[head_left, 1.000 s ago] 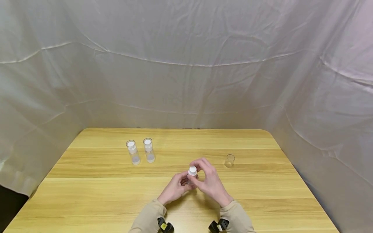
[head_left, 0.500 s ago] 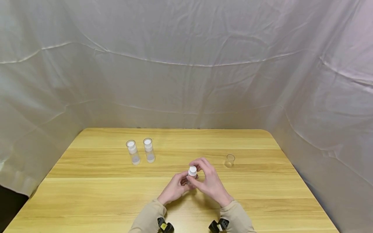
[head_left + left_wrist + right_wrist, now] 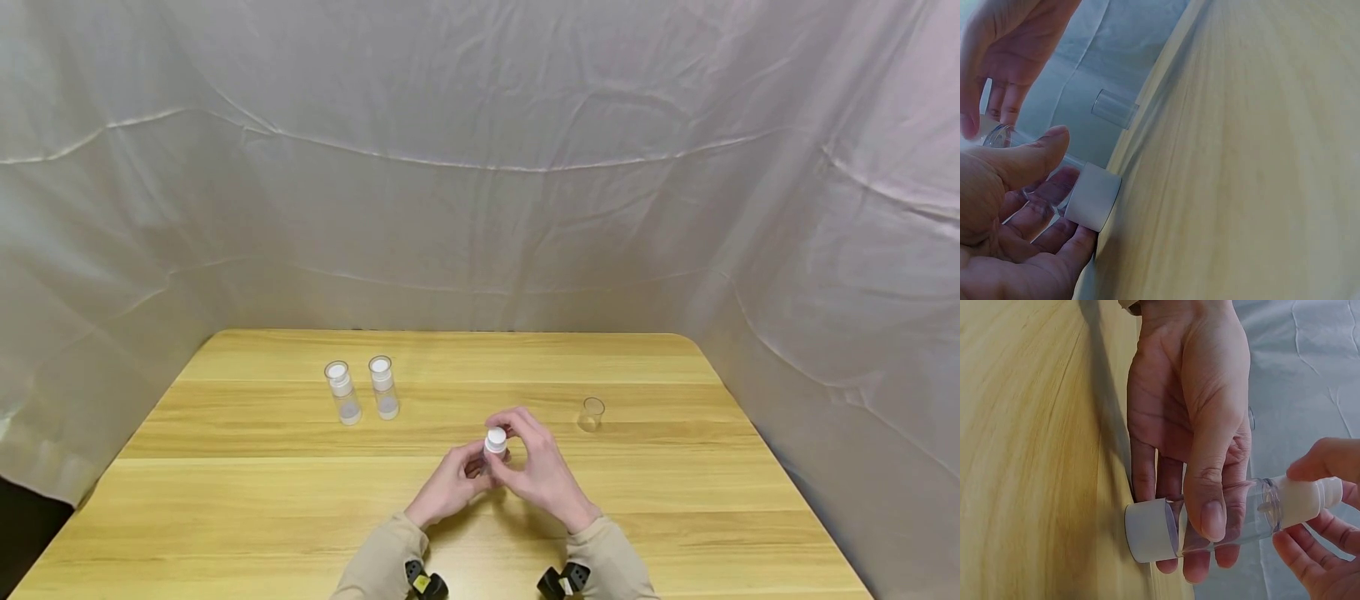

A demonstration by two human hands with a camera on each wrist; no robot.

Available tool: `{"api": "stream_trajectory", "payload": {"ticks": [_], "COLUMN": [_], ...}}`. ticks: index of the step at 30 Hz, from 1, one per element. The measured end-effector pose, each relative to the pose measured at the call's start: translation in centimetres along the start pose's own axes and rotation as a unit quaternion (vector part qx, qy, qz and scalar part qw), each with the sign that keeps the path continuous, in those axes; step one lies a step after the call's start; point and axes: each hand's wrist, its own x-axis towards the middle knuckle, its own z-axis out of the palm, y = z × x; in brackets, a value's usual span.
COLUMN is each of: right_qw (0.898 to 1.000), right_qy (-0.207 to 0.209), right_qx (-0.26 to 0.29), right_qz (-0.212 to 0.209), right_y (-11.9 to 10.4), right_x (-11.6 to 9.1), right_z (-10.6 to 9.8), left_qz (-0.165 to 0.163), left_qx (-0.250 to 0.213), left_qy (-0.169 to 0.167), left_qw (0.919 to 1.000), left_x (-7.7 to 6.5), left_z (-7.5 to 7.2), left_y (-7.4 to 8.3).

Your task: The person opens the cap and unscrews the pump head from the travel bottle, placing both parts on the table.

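Note:
Low over the middle of the table, both hands hold a small clear pump bottle [image 3: 496, 440] with a white top and white base. My left hand [image 3: 452, 485] grips its clear body, thumb on one side and fingers on the other. The white base [image 3: 1094, 197] sits close to the table surface. My right hand [image 3: 545, 473] pinches the white collar [image 3: 1298, 501] at the top between thumb and fingers. Inside the clear body, a short white stem [image 3: 1264, 507] shows below the collar. The bottle stands nearly upright.
Two similar bottles, one on the left [image 3: 344, 396] and one beside it [image 3: 385, 392], stand at the back left with clear caps over their white tops. A loose clear cap [image 3: 591, 415] stands to the right on the wooden table [image 3: 675, 500]. Grey cloth [image 3: 480, 208] hangs behind.
My right thumb and fingers have shifted slightly around the white collar. The left hand, the bottle and everything on the table look unchanged.

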Motion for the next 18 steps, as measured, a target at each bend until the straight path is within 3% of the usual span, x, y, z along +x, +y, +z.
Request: {"api": "stream_trajectory", "payload": {"ticks": [8, 18], "right_qw": [1.0, 1.0], "right_qy": [0.014, -0.005], "right_qx": [0.01, 0.011], "right_qz": [0.009, 0.01], "right_y": [-0.08, -0.17], "right_x": [0.14, 0.04], "right_z": [-0.11, -0.05], "left_qz": [-0.009, 0.004], "left_qx": [-0.021, -0.001], "left_qy": [0.0, 0.001], "left_qw": [0.9997, 1.0], "left_x": [0.04, -0.15], "left_z": [0.05, -0.11], "left_y": [0.09, 0.14]}}
